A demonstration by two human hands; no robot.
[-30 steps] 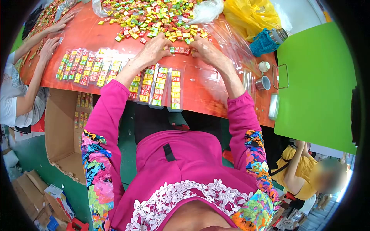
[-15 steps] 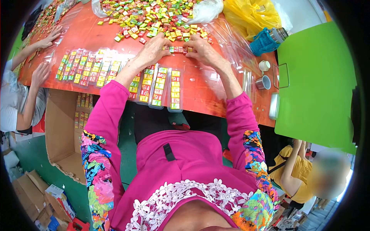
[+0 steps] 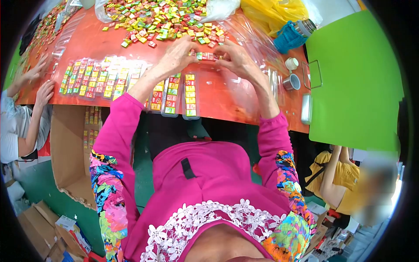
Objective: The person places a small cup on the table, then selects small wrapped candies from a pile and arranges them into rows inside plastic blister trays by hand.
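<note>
A short row of small red, green and white boxes (image 3: 208,56) spans the gap between my two hands at the near edge of a loose heap. My left hand (image 3: 179,54) pinches the row's left end with closed fingers. At the other end, the fingers of my right hand (image 3: 235,59) press in on it. Below my hands, clear plastic trays (image 3: 190,114) hold filled columns of similar red, yellow and green boxes. My left forearm hides part of the tray line. The loose heap of small boxes (image 3: 166,22) lies just beyond my fingertips.
The red table (image 3: 227,98) carries clear plastic strips, a grey cup (image 3: 292,82), a white cup (image 3: 291,63) and a blue-covered flask (image 3: 290,37). A green board (image 3: 353,78) stands right. A co-worker's hands (image 3: 43,92) are at left, above a cardboard box (image 3: 70,153).
The whole view has shifted slightly, moving the table up and left. My hands still grip the row of boxes between them. The co-worker's hands at left have moved a little.
</note>
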